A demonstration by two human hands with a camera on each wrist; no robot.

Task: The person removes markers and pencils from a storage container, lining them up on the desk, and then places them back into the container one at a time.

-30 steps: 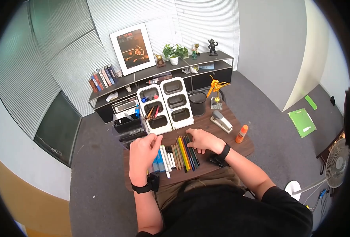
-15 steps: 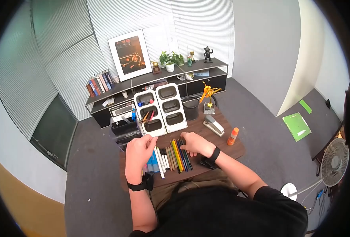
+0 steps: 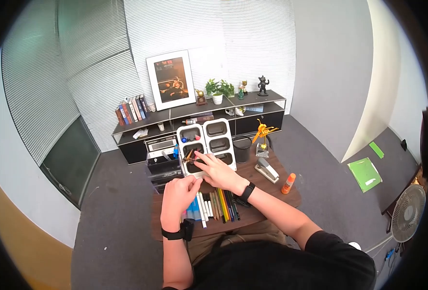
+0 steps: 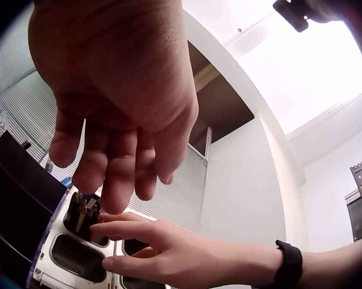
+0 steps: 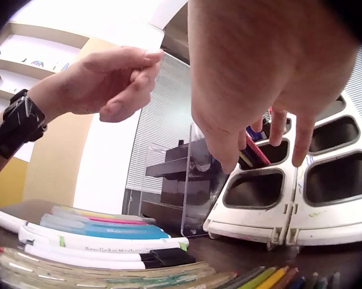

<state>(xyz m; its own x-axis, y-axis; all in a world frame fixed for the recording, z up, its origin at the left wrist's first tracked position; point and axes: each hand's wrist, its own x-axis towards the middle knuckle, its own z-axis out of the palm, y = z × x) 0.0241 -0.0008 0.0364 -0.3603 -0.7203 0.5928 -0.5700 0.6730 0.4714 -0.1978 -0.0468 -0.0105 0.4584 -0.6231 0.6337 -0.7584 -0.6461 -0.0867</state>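
in the head view, the pencils (image 3: pixel 190 155) are leaning in the middle compartment of the left column of the rack (image 3: pixel 204 131). they are lying at ten o'clock from the right hand (image 3: pixel 218 173) and at about half past twelve from the left hand (image 3: pixel 179 195). the right hand is reaching over the rack with extended, parted fingers; it is gripping nothing visible. whether its fingertips are touching the pencils cannot be told. the left hand is hanging above the table (image 3: pixel 267 208), its fingers curling loosely; it is gripping nothing.

on the table, the pencil row (image 3: pixel 223 205) is lying at half past five from the right hand. the markers (image 3: pixel 203 210) are lying beside that row, at four o'clock from the left hand. the stapler (image 3: pixel 267 170) is resting at three o'clock from the right hand, and the bin (image 3: pixel 242 149) is standing at half past one.

compared with the frame half a second earlier, the right hand is no longer resting at the right end of the pencil row; it is now occupying the space over the rack. the left hand is keeping nearly the same position beside the markers.
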